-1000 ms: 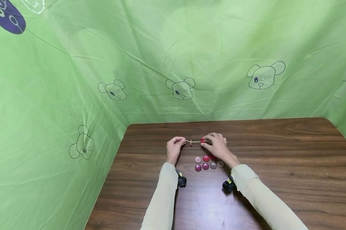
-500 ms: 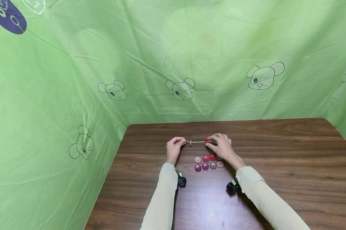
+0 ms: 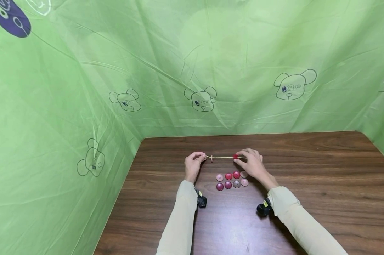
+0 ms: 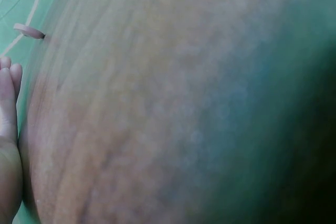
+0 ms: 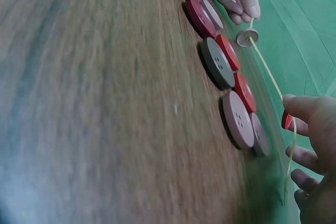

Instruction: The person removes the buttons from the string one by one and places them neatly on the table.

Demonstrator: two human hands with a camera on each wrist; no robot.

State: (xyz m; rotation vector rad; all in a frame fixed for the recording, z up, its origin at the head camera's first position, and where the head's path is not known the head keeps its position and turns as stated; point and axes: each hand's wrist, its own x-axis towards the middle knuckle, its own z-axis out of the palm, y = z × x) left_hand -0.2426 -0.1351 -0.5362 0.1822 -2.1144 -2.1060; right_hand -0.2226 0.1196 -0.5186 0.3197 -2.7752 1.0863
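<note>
A thin yellow string stretches between both hands above the table. My left hand pinches its left end. Close to those fingertips a pinkish button hangs on the string, which passes through it. At the other side my right hand pinches a small red button between thumb and finger. The string runs to this red button and its loose tail trails past the fingers in the right wrist view. How the string passes through the red button is hidden by the fingertips. In the left wrist view part of the left hand shows at the edge.
Below the hands, several buttons lie flat in two rows, among them a purple button, a red button and a grey button. They rest on a brown wooden table. A green printed cloth hangs behind and to the left.
My right hand has moved to the right with the red button, away from the left hand. More string now shows between the two buttons. The left hand has stayed in place.
</note>
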